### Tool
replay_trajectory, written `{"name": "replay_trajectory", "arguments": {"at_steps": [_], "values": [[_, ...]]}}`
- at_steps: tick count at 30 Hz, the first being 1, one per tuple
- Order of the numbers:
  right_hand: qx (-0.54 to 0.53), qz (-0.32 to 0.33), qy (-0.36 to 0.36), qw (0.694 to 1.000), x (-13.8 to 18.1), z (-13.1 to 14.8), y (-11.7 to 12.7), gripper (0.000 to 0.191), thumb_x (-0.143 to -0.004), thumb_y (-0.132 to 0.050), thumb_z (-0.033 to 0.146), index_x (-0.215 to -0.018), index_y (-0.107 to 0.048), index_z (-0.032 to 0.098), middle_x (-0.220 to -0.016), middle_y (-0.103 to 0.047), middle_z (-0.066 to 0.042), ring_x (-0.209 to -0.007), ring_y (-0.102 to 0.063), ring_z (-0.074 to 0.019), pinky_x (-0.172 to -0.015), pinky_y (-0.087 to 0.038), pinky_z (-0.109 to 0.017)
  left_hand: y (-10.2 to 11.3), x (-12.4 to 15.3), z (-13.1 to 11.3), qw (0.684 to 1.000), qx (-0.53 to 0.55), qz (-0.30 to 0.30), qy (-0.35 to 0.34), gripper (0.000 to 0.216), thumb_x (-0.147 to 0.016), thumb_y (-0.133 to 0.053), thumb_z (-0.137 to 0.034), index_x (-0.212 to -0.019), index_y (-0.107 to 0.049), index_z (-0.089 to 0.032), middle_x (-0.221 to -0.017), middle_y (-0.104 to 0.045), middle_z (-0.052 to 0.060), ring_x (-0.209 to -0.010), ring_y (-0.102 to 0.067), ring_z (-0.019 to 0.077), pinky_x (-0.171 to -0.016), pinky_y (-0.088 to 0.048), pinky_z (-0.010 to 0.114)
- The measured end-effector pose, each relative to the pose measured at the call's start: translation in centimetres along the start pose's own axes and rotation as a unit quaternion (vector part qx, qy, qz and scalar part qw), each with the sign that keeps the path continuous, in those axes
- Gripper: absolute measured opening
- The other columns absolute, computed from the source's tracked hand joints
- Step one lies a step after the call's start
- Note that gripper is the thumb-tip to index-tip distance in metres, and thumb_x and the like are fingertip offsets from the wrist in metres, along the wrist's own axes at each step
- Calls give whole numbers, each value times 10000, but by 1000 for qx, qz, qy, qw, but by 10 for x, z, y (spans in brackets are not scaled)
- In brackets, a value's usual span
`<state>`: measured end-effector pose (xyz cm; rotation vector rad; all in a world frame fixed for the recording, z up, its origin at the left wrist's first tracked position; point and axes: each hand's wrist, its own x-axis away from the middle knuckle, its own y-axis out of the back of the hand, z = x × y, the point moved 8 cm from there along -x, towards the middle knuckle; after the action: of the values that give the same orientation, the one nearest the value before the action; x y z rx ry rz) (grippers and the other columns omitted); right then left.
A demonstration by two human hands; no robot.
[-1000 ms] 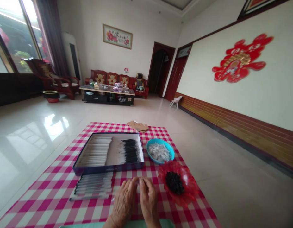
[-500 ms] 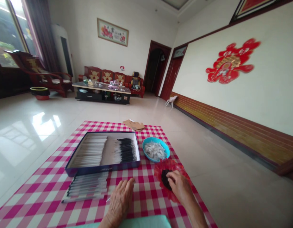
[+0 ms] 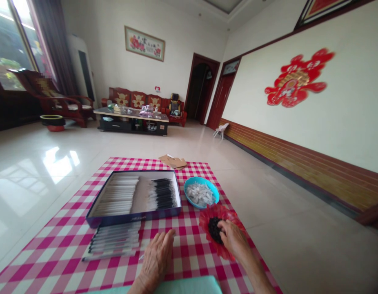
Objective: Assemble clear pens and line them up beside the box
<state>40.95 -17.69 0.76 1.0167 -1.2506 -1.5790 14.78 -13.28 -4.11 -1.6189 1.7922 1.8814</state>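
Note:
My right hand (image 3: 236,240) reaches into a red, petal-edged dish (image 3: 207,211) at the right of the table. Its thumb and fingers are bent together at a heap of small black pieces (image 3: 214,228); whatever lies between the fingertips is too small to make out. On the checked cloth, my left hand (image 3: 156,255) rests with fingers extended side by side, nothing visible in it. Left of it lies a row of clear pen barrels (image 3: 114,241) with dark ends. Behind them a shallow box (image 3: 143,200) holds white tubes (image 3: 118,194) and black-ended sticks (image 3: 163,194).
A blue bowl (image 3: 216,199) of whitish translucent pieces stands just behind the red dish. Brown cardboard (image 3: 173,161) lies at the table's far edge. A pale green item (image 3: 192,286) is at the near edge. Across the room stand a low table (image 3: 130,122) and wooden seats.
My right hand has shifted slightly right and down over the black pieces, fingers still bent there. My left hand stays almost where it was. The camera view has moved a little.

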Motion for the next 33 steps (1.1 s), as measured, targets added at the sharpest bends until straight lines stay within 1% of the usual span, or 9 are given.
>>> {"name": "replay_trajectory", "arguments": {"at_steps": [4, 9, 15, 18, 22, 24, 27, 30, 33], "values": [[4, -3, -17, 1000, -3, -1, -4, 202, -767, -552, 96, -928, -651, 167, -902, -694, -89, -845, -651, -197, -748, -459, -262, -1, -1, 0, 1000, 1, 5, 3, 288, -937, -369, -185, -1193, -501, -197, -943, -680, 65, -872, -656, 219, -752, -521, 341], [16, -9, -31, 999, -6, -2, -7, 233, -787, -531, 88, -977, -648, 156, -1007, -686, -114, -948, -641, -201, -791, -447, -256, -2, -2, 0, 1000, 7, 20, 4, 293, -933, -364, -168, -1194, -494, -192, -928, -679, 65, -846, -653, 213, -739, -523, 335], [38, -7, -42, 998, -5, -3, -7, 194, -783, -509, 59, -837, -666, 161, -911, -679, -103, -852, -650, -201, -734, -445, -262, 0, -3, -1, 1000, 8, 9, 3, 285, -937, -353, -180, -1175, -509, -188, -899, -677, 75, -812, -652, 209, -699, -520, 319], [45, -11, -44, 998, -5, -3, -7, 218, -793, -480, 51, -833, -668, 154, -903, -678, -115, -851, -649, -207, -723, -444, -267, 1, -2, -2, 1000, 11, 5, 4, 284, -940, -346, -180, -1166, -518, -190, -899, -677, 78, -819, -652, 209, -700, -519, 319], [49, -10, -38, 998, -5, -2, -8, 270, -750, -494, 23, -895, -678, 156, -935, -687, -116, -894, -648, -212, -751, -443, -266, 4, -4, -3, 999, 28, 9, 11, 285, -953, -337, -190, -1175, -515, -186, -907, -678, 78, -817, -652, 207, -716, -521, 327], [52, -7, -37, 998, -6, -1, -8, 261, -736, -498, 19, -856, -685, 156, -902, -691, -118, -872, -654, -225, -737, -444, -276, 7, -7, -4, 999, 40, 8, 15, 282, -962, -330, -203, -1175, -514, -178, -902, -678, 77, -802, -653, 203, -720, -524, 330], [54, -10, -36, 998, -7, -1, -8, 205, -766, -492, 63, -770, -675, 157, -831, -686, -126, -795, -660, -242, -680, -443, -296, 11, -10, -5, 999, 44, -2, 16, 276, -967, -329, -220, -1156, -526, -180, -891, -677, 73, -799, -655, 199, -722, -530, 326], [52, -25, -30, 998, -7, -1, -4, 195, -822, -465, 128, -772, -652, 156, -834, -676, -135, -777, -657, -240, -667, -445, -302, 12, -10, -5, 999, 42, -6, 15, 274, -964, -337, -223, -1153, -531, -182, -892, -677, 75, -795, -655, 194, -731, -533, 324], [-9, -91, -14, 996, -3, 5, 13, 196, -851, -431, 175, -815, -624, 173, -834, -679, -113, -772, -654, -227, -678, -461, -303, 11, -8, -6, 999, 43, -8, 13, 278, -964, -338, -222, -1163, -528, -181, -915, -681, 79, -823, -655, 198, -757, -532, 333]]}}
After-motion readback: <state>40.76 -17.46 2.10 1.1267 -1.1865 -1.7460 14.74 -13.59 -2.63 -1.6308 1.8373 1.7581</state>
